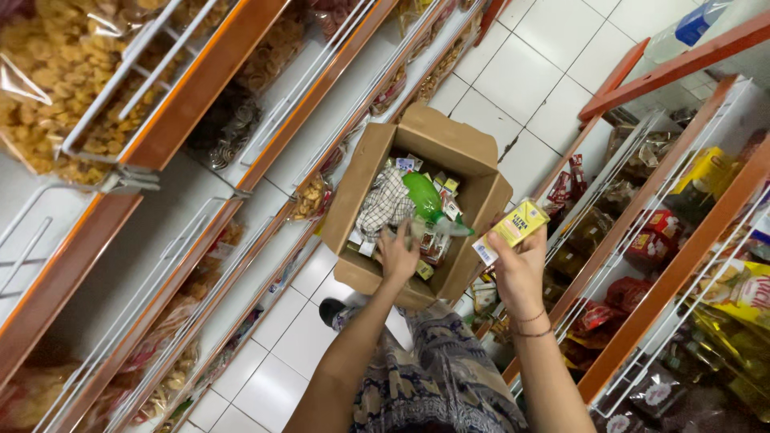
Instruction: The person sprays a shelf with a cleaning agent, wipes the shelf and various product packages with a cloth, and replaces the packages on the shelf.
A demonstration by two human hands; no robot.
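Note:
An open cardboard box [358,192] rests on my lap, filled with small packets, a checked cloth [385,204] and a green plastic bottle [423,196]. My left hand [398,255] reaches down into the box among the packets near its front edge; I cannot tell whether it grips anything. My right hand [520,269] is raised to the right of the box and holds a small yellow drink carton [513,228], tilted.
Orange-edged shelves with white wire rails line both sides. Bags of fried snacks [56,72] fill the left shelves. Red packets [642,240] and yellow pouches [742,293] sit on the right shelves. White floor tiles [521,72] run along the narrow aisle between.

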